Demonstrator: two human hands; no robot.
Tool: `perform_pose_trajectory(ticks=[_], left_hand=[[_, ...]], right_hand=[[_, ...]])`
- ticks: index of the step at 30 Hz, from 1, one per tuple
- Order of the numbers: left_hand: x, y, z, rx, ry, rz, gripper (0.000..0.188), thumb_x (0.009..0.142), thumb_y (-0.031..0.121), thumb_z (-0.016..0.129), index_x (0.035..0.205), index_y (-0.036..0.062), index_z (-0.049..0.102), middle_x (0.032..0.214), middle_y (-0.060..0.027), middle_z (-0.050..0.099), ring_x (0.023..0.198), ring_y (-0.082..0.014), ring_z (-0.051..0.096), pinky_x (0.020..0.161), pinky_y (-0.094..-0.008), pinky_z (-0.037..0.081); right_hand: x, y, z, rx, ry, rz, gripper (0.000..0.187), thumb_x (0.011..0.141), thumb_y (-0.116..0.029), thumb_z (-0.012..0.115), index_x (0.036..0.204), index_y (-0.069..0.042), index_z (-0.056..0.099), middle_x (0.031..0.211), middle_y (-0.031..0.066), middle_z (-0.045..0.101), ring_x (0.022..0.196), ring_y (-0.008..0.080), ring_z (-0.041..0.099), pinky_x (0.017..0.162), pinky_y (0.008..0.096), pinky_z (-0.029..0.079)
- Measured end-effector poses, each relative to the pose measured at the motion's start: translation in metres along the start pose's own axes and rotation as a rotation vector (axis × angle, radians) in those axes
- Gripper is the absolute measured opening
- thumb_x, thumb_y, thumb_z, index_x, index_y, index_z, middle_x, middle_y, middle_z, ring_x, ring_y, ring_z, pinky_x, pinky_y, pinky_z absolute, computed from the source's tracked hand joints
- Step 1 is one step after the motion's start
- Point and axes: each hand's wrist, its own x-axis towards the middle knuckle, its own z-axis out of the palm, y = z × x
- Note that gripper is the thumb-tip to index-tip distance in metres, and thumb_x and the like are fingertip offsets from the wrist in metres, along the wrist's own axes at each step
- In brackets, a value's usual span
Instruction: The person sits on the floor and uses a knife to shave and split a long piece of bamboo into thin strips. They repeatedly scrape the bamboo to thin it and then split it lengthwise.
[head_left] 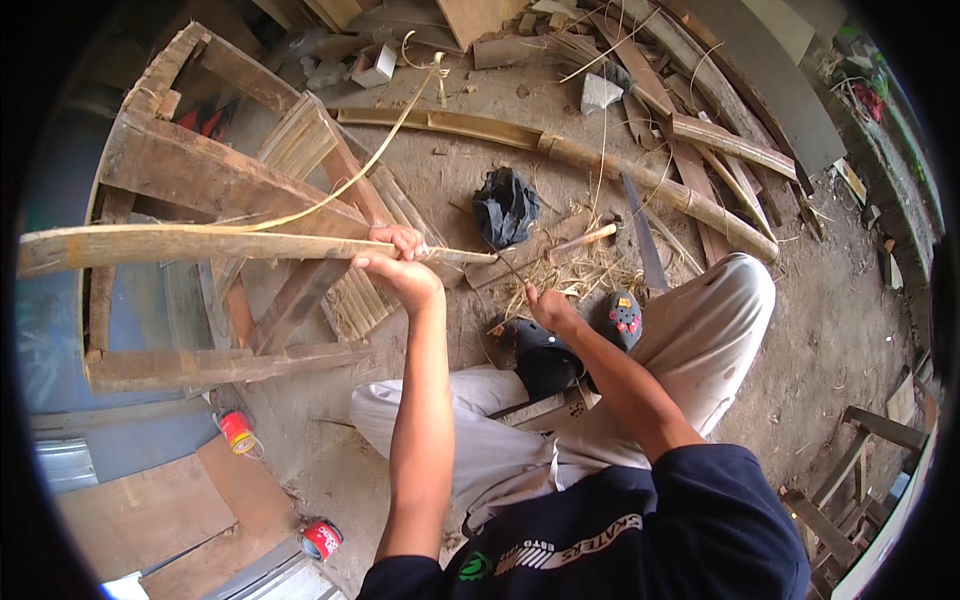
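Observation:
My left hand (405, 278) is closed around a long split bamboo strip (250, 243), thumb below and fingers over its top edge. The strip lies nearly level, running from the far left to a narrow end just right of the hand. A thin peeled sliver (372, 165) rises from its upper edge and curls toward the back. My right hand (550, 308) is closed on a thin, dark, knife-like tool (513, 270), whose handle is hidden in the fist. The tool's tip is close to the strip's right end. Shavings (560, 275) lie on the ground beyond the right hand.
A black plastic bag (505, 207), a wooden-handled tool (585, 243) and a saw blade (645, 235) lie ahead. Behind them stretches a bamboo pole (610, 167). A wooden frame (230, 170) stands left. Two cans, one red-yellow (238, 432) and one red (320, 540), are at lower left.

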Motion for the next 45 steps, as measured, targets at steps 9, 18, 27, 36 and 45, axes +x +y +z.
perform_pose_trajectory(ticks=[9, 18, 27, 36, 45], left_hand=[[0.016, -0.001, -0.027, -0.176, -0.181, -0.106, 0.077, 0.085, 0.084, 0.022, 0.064, 0.0117, 0.033, 0.048, 0.0022, 0.026, 0.044, -0.0107, 0.025, 0.045, -0.0262, 0.024], [0.022, -0.006, -0.031, -0.155, -0.202, -0.122, 0.078, 0.083, 0.087, 0.019, 0.065, 0.0123, 0.033, 0.047, 0.0026, 0.027, 0.042, -0.0106, 0.027, 0.043, -0.0259, 0.025], [0.015, -0.006, -0.03, -0.182, -0.204, -0.107, 0.077, 0.084, 0.086, 0.022, 0.066, 0.0118, 0.034, 0.048, 0.0033, 0.027, 0.044, -0.0094, 0.026, 0.045, -0.0246, 0.025], [0.008, -0.005, -0.039, -0.229, -0.23, -0.099, 0.078, 0.082, 0.088, 0.024, 0.065, 0.0123, 0.034, 0.048, 0.0031, 0.027, 0.043, -0.0092, 0.025, 0.043, -0.0248, 0.023], [0.017, -0.007, -0.048, -0.203, -0.145, -0.126, 0.078, 0.082, 0.088, 0.019, 0.064, 0.0132, 0.032, 0.048, 0.0028, 0.026, 0.043, -0.0097, 0.024, 0.044, -0.0257, 0.025]], right_hand=[[0.007, 0.031, -0.003, 0.014, -0.018, 0.068, 0.077, 0.1, -0.053, 0.03, 0.089, 0.013, 0.067, 0.085, 0.0352, 0.065, 0.086, 0.0465, 0.066, 0.082, 0.0489, 0.051], [-0.016, 0.054, -0.014, 0.105, -0.251, 0.082, 0.043, 0.082, -0.037, 0.072, 0.072, 0.004, 0.067, 0.067, 0.0111, 0.064, 0.06, 0.0182, 0.062, 0.059, 0.037, 0.054], [-0.048, 0.001, -0.008, -0.024, 0.073, 0.02, 0.046, 0.079, -0.035, 0.065, 0.087, 0.01, 0.065, 0.09, 0.0345, 0.065, 0.089, 0.0479, 0.064, 0.082, 0.0469, 0.051], [-0.034, -0.02, -0.003, -0.005, -0.013, -0.009, 0.047, 0.08, -0.035, 0.067, 0.088, 0.012, 0.065, 0.089, 0.0348, 0.065, 0.093, 0.0441, 0.067, 0.08, 0.0467, 0.052], [-0.025, -0.003, 0.006, 0.011, 0.047, -0.122, 0.049, 0.08, -0.037, 0.067, 0.087, 0.012, 0.066, 0.083, 0.0347, 0.064, 0.087, 0.0445, 0.067, 0.074, 0.0463, 0.052]])
